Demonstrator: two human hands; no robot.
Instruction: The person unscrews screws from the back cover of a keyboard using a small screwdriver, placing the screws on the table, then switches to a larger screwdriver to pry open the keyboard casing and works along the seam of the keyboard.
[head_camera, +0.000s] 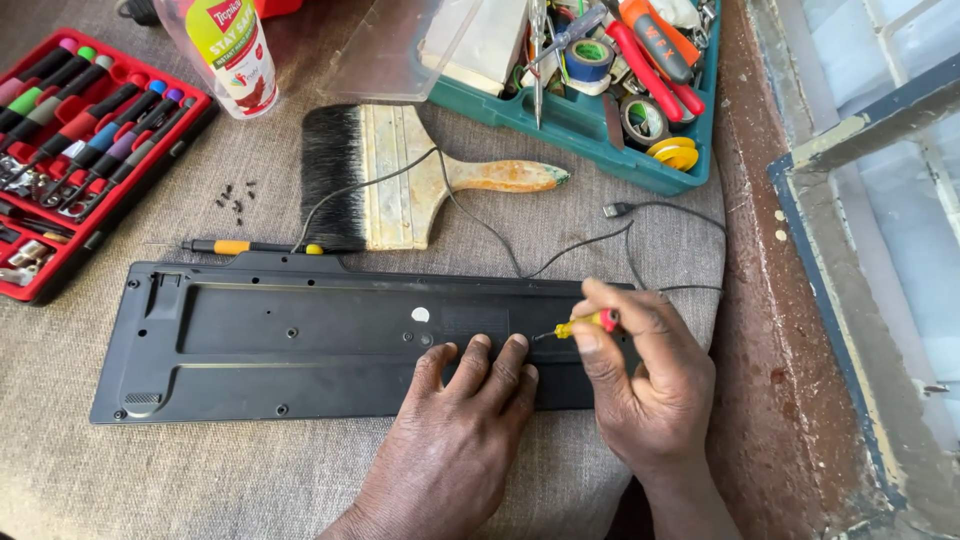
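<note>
Covering the surface (300, 480), grey cloth bears an upturned keyboard (300, 340), long axis left-right, beside a window ledge (790, 330). Left hand (470, 420) presses flat, open, on the keyboard; right hand (650, 380) grips a small screwdriver (580, 325) pointing left.

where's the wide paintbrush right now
In the head view, the wide paintbrush lies flat on the grey cloth just beyond the upturned black keyboard, between the red screwdriver case and the green toolbox.
</note>
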